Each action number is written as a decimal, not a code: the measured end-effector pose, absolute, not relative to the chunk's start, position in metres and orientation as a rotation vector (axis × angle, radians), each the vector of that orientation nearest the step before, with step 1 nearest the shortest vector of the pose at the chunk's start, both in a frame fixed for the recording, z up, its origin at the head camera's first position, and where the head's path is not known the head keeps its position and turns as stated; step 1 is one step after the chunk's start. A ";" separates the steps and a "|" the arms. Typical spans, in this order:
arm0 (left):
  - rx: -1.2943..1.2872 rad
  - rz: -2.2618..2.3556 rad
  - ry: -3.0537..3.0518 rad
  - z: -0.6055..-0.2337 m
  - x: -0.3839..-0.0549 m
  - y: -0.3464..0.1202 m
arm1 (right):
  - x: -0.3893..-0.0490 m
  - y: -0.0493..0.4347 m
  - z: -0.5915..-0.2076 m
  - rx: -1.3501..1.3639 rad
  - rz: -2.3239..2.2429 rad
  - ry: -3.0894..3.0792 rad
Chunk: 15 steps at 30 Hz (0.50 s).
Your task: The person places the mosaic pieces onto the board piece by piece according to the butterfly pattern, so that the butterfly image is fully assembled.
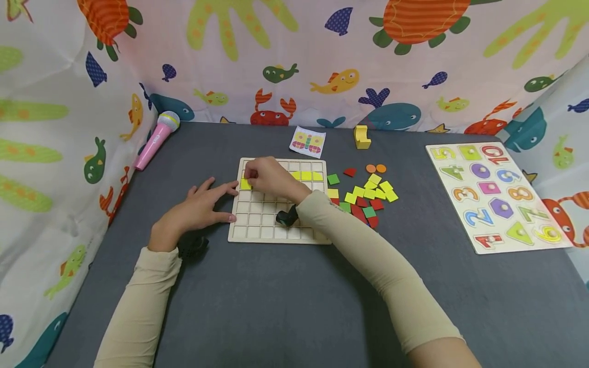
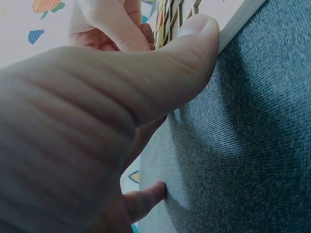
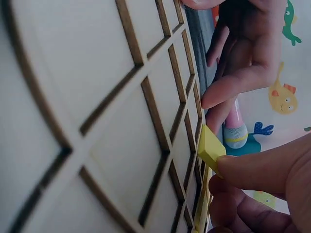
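A wooden grid board (image 1: 253,233) lies on the table, with several yellow square tiles (image 1: 306,176) in one of its upper rows. My right hand (image 1: 273,177) reaches over the upper left of the board. Between its thumb and fingers it pinches a yellow square tile (image 3: 210,148), tilted at the grid's edge in the right wrist view. My left hand (image 1: 198,207) is spread at the board's left side. Its thumb (image 2: 194,46) touches the board's edge in the left wrist view.
Loose yellow, red and green tiles (image 1: 369,193) lie right of the board, near two orange discs (image 1: 380,168). Behind are a butterfly picture card (image 1: 308,142) and a yellow block (image 1: 362,138). A pink microphone (image 1: 156,140) lies left, a number puzzle (image 1: 497,199) right.
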State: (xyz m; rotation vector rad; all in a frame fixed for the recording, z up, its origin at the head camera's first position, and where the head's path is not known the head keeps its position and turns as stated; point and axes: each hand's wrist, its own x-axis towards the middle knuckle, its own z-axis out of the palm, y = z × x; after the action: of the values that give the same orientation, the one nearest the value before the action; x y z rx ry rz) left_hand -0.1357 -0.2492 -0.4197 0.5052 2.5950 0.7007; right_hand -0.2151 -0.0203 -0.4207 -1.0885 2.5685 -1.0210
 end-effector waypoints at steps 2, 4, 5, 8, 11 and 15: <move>0.508 0.703 2.599 -0.420 -0.135 -0.250 | -0.215 -0.022 -0.421 -1.099 -1.004 2.573; 0.512 0.704 2.601 -0.420 -0.135 -0.249 | -0.215 -0.023 -0.422 -1.106 -0.976 2.589; 0.514 0.703 2.601 -0.420 -0.135 -0.250 | -0.215 -0.023 -0.423 -1.112 -0.960 2.598; 0.518 0.706 2.603 -0.421 -0.135 -0.250 | -0.215 -0.024 -0.424 -1.151 -0.913 2.625; 0.518 0.706 2.608 -0.422 -0.135 -0.251 | -0.214 -0.025 -0.425 -1.191 -0.898 2.615; 0.520 0.704 2.613 -0.421 -0.135 -0.251 | -0.213 -0.026 -0.426 -1.210 -0.895 2.571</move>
State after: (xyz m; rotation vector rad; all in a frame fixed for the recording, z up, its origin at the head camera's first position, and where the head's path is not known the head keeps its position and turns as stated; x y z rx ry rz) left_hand -0.1345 -0.2515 -0.4208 0.5203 2.6133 0.7040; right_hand -0.2126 -0.0258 -0.4260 -1.2100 2.5709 -0.8955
